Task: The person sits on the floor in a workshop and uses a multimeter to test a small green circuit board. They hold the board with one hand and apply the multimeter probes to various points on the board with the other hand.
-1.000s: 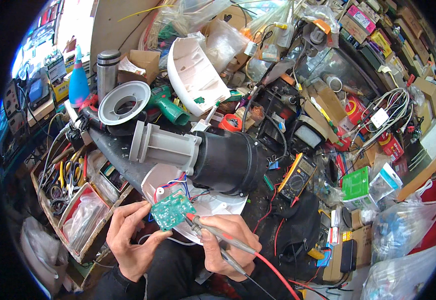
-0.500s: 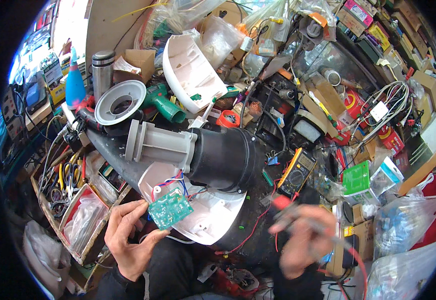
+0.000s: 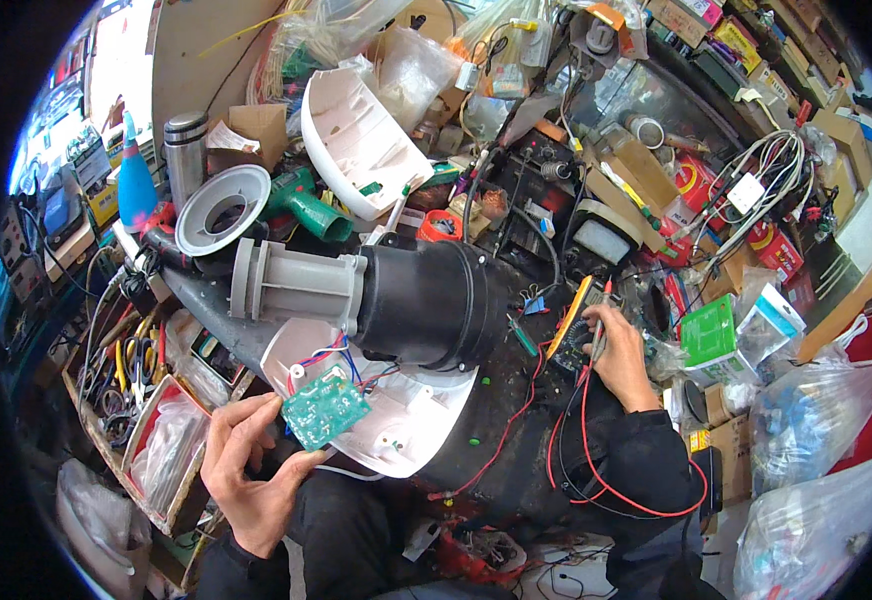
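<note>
My left hand [image 3: 254, 470] pinches a green circuit board [image 3: 324, 410] at its left and lower edges, solder side up. Red and blue wires [image 3: 334, 350] run from behind the board toward the black motor housing [image 3: 421, 305]. Under the board lies a white curved plastic shell [image 3: 411, 430]. My right hand [image 3: 621, 362] is closed around a test probe [image 3: 599, 335], with its fingers over the yellow-edged multimeter [image 3: 568, 325]. The hand covers part of the meter's face and dial. Red and black test leads [image 3: 588, 440] loop down from that hand over my sleeve.
A grey ribbed cylinder [image 3: 306, 288] joins the motor housing. Behind it are a white shell [image 3: 361, 145], a grey ring [image 3: 222, 210] and a green power tool [image 3: 306, 205]. At left sits a tool box [image 3: 171, 515] of pliers and scissors. Cables, cartons and bags crowd the right.
My right hand has moved up from the lower right to the multimeter, bringing the probe along. My left hand keeps the circuit board in nearly the same place. The view has shifted slightly.
</note>
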